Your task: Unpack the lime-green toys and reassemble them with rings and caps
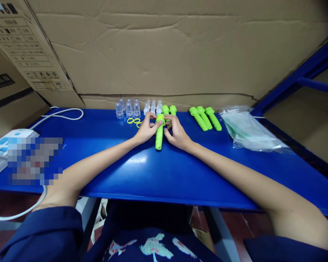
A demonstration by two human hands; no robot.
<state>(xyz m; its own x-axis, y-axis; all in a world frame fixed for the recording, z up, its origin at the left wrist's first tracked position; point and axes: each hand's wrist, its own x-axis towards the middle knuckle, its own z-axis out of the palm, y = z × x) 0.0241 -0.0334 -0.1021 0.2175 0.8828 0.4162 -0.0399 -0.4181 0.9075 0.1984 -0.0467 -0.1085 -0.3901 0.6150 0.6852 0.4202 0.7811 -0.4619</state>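
My left hand [146, 130] and my right hand [177, 134] meet at the top end of a bright green plastic tube [159, 137] that lies lengthwise on the blue table [164, 174]. Fingers of both hands pinch around its head, where a yellow ring seems to sit. Just behind my hands lie two more green pieces [169, 109]. Loose yellow rings [133, 121] rest to the left of my left hand.
Several clear plastic caps [128, 108] and small white nozzles [153, 106] stand at the back. Three green tubes [205, 118] lie to the right, then a clear plastic bag [248, 131]. A white power strip [5, 149] with cable sits left. Cardboard walls stand behind.
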